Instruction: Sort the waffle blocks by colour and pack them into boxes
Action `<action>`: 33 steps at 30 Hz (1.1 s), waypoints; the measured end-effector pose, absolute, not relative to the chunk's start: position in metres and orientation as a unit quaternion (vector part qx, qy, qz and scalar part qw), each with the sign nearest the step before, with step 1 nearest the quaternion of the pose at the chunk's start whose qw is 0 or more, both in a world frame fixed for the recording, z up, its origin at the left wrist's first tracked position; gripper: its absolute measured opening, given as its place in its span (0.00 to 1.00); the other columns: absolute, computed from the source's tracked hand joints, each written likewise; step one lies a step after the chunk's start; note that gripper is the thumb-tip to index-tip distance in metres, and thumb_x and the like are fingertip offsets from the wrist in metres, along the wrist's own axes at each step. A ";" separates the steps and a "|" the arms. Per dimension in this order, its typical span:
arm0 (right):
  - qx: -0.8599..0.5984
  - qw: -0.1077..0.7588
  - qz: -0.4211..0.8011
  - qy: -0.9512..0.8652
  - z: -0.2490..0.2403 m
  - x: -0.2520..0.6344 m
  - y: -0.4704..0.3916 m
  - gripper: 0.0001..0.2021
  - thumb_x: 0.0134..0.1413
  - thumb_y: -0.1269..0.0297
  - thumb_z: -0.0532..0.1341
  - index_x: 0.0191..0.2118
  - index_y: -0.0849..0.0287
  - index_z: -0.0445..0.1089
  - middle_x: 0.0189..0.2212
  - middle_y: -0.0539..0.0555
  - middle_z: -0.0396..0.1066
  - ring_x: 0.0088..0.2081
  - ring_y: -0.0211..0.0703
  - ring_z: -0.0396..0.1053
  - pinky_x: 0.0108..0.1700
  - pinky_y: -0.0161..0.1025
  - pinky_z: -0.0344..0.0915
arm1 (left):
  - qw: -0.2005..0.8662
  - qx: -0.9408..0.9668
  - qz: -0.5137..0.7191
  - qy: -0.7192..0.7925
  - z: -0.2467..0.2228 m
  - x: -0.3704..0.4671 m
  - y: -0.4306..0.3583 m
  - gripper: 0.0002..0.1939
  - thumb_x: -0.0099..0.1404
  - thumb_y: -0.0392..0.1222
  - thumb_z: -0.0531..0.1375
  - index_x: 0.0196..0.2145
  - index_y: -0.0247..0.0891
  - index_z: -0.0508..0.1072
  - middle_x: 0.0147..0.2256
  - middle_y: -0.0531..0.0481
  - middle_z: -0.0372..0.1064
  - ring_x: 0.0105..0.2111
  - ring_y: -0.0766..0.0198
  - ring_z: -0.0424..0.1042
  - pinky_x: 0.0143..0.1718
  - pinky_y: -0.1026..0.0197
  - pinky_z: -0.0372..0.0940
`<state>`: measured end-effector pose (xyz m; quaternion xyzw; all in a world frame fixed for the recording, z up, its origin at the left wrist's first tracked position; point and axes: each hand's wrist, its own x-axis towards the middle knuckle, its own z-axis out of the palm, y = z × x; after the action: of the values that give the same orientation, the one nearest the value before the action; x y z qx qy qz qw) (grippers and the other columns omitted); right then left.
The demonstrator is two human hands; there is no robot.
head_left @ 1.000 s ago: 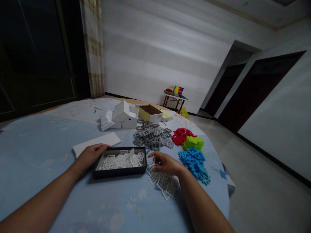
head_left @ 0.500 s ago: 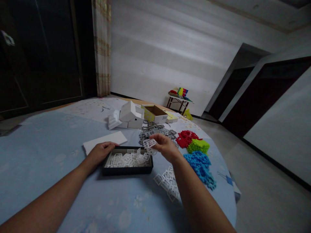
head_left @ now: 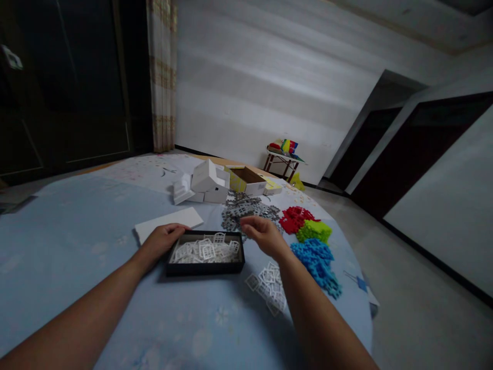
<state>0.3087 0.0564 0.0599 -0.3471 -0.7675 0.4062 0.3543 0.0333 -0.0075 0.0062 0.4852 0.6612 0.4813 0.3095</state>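
Note:
A black open box [head_left: 205, 269] stands on the blue cloth, with white lattice pieces [head_left: 208, 250] heaped inside. My left hand [head_left: 162, 240] is closed on the box's far left corner. Just beyond the box's far right corner hovers my right hand [head_left: 262, 234], its fingers curled together; no piece shows between them. More loose white pieces [head_left: 269, 282] lie on the cloth right of the box, partly hidden by my right forearm. Behind my right hand is a pile of grey pieces [head_left: 246, 205].
A white lid [head_left: 173, 222] lies behind my left hand. Farther back stand white boxes [head_left: 211, 182] and a yellow-and-white box [head_left: 254, 188]. Red pieces [head_left: 296, 220], green pieces [head_left: 315, 231] and blue pieces [head_left: 316, 262] are piled along the right side.
The white pieces that my right hand held have been let go, and more white pieces now lie on top in the box. My left hand has stayed at the box corner.

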 end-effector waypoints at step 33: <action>-0.396 0.162 0.003 -0.904 -0.013 0.373 0.049 0.29 0.56 0.49 0.53 0.58 0.63 0.56 0.59 0.64 0.53 0.60 0.52 0.48 0.59 0.50 0.49 | 0.318 0.486 0.453 0.677 0.006 0.030 -0.005 0.24 0.49 0.58 0.56 0.35 0.36 0.75 0.28 0.51 0.76 0.29 0.59 0.72 0.29 0.63 0.64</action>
<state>0.3733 0.0494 -0.0128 -0.3960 -0.9038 0.0035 0.1624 0.0304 -0.0054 0.0064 0.4862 0.6766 0.4525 0.3179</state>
